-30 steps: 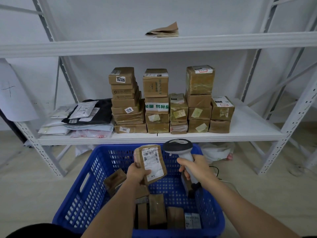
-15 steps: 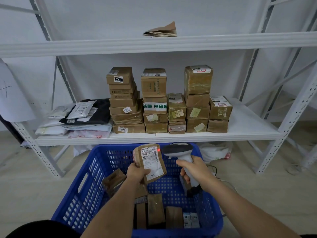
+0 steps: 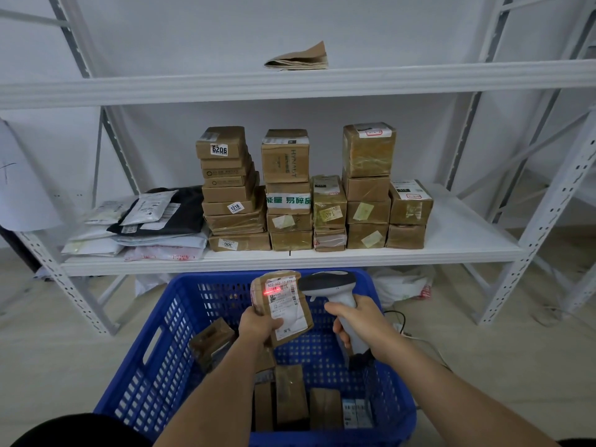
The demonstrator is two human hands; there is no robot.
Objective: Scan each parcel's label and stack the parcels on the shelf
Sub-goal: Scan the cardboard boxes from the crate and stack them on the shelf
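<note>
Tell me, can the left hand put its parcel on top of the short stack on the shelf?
Probably yes. The left hand grips the parcel over the blue basket, and nothing blocks the way up to the short stack.

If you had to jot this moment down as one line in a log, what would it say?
step: scanning | left hand: holds parcel | right hand: holds scanner, red beam on label | basket: more parcels waiting

scanner handle (image 3: 346, 330) hidden inside right grip (image 3: 361, 321), label print (image 3: 285, 301) too small to read
</note>
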